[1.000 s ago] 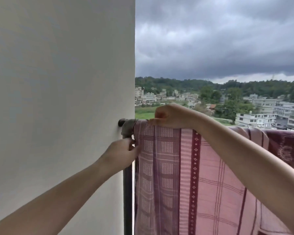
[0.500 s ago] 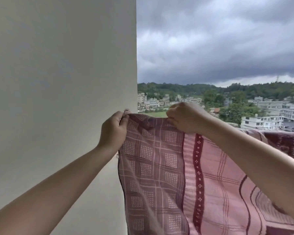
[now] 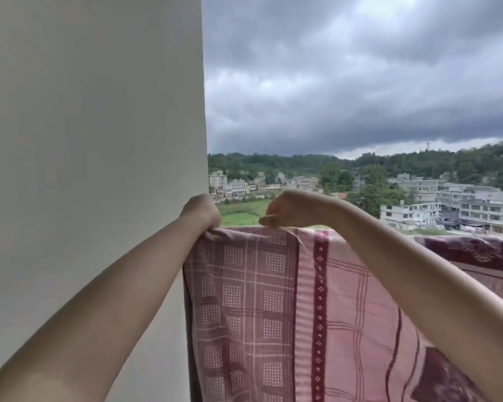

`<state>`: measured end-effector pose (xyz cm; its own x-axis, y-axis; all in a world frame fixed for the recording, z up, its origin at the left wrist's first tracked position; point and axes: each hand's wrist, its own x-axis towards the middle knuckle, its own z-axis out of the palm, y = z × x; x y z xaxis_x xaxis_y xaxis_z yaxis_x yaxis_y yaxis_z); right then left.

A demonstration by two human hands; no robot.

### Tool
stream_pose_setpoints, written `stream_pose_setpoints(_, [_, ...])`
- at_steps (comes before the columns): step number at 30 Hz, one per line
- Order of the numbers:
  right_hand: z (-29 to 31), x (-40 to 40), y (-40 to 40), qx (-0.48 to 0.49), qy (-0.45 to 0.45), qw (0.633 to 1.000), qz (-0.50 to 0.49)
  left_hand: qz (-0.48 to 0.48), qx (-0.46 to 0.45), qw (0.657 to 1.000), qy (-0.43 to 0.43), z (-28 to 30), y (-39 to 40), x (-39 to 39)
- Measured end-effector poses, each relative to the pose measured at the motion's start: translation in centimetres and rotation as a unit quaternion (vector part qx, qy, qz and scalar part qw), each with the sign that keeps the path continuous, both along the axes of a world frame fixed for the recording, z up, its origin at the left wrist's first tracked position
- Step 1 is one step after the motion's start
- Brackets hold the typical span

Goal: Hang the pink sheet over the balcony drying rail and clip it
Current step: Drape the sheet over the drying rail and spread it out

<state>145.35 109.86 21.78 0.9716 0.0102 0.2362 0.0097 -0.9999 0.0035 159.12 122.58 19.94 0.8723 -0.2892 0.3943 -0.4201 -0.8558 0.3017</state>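
The pink sheet (image 3: pixel 273 300), checked with dark red bands, hangs down in front of me and fills the lower middle of the view. Its top edge runs level from the wall to the right. My left hand (image 3: pixel 201 211) grips the sheet's top left corner right beside the wall. My right hand (image 3: pixel 291 208) pinches the top edge a short way to the right. The drying rail is hidden behind the cloth. No clip is in view.
A plain pale wall (image 3: pixel 93 140) fills the left half, close against my left hand. A darker maroon patterned cloth (image 3: pixel 474 250) lies along the rail at the right. Beyond the edge are open air, fields, buildings and a dark cloudy sky.
My left hand left the side hem, took the top left corner and lifted it. The edge then spread level, hiding the rail end and post that showed before.
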Motion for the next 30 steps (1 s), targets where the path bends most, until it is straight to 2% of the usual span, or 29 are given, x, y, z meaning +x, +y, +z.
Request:
stream_pose_setpoints(2, [-1.4,-2.5,0.5,-0.04,0.0,0.999,0.018,-0.007,0.001,1.0,0.01,-0.1,0.8,-0.2])
stream_pose_setpoints(4, [-3.1,-3.5,0.4,-0.092,-0.045,0.995,0.01,-0.021,-0.026,0.999,0.016,-0.5,1.5,-0.5])
stream_pose_setpoints(6, [-4.4,-3.7,0.2,-0.105,-0.127,0.986,0.03,-0.043,-0.1,0.994,-0.003,-1.2,2.6,-0.9])
stream_pose_setpoints(8, [-5.2,-3.6,0.1,-0.08,-0.208,0.973,0.06,-0.06,-0.194,0.978,-0.045,-2.4,4.0,-2.4])
stream_pose_setpoints(11, [-5.8,-3.7,0.2,-0.085,-0.253,0.962,0.054,-0.059,-0.279,0.949,-0.136,-6.2,6.5,-5.6])
stream_pose_setpoints(12, [-6.0,-3.7,0.3,-0.101,-0.272,0.955,0.056,-0.066,-0.281,0.948,-0.136,-7.7,7.2,-6.6])
stream_pose_setpoints(16, [-6.4,-3.7,0.8,-0.16,-0.312,0.936,0.042,-0.092,-0.273,0.957,-0.046,-11.6,7.7,-7.6])
stream_pose_setpoints(19, [-6.7,-3.9,1.3,-0.183,-0.348,0.919,0.02,-0.066,-0.345,0.935,-0.055,-11.5,7.0,-7.3])
stream_pose_setpoints(21, [-6.8,-3.8,1.5,-0.165,-0.344,0.924,-0.02,-0.046,-0.372,0.926,-0.049,-11.4,6.7,-6.5])
stream_pose_setpoints(23, [-7.0,-3.7,1.5,-0.138,-0.339,0.93,-0.042,-0.04,-0.356,0.93,-0.074,-11.6,6.6,-6.0])
stream_pose_setpoints(24, [-7.0,-3.8,1.5,-0.157,-0.341,0.926,-0.043,-0.045,-0.345,0.933,-0.091,-11.7,6.6,-6.1])
stream_pose_setpoints(26, [-6.0,-4.1,1.6,-0.169,-0.287,0.939,-0.084,-0.072,-0.349,0.927,-0.117,-11.0,6.9,-6.9])
stream_pose_setpoints(28, [-4.1,-3.7,1.3,-0.112,-0.266,0.947,-0.141,-0.102,-0.362,0.916,-0.141,-9.3,7.2,-7.0])
stream_pose_setpoints(30, [-1.2,-2.4,0.7,-0.012,-0.309,0.935,-0.173,-0.135,-0.391,0.901,-0.128,-5.8,6.6,-5.8])
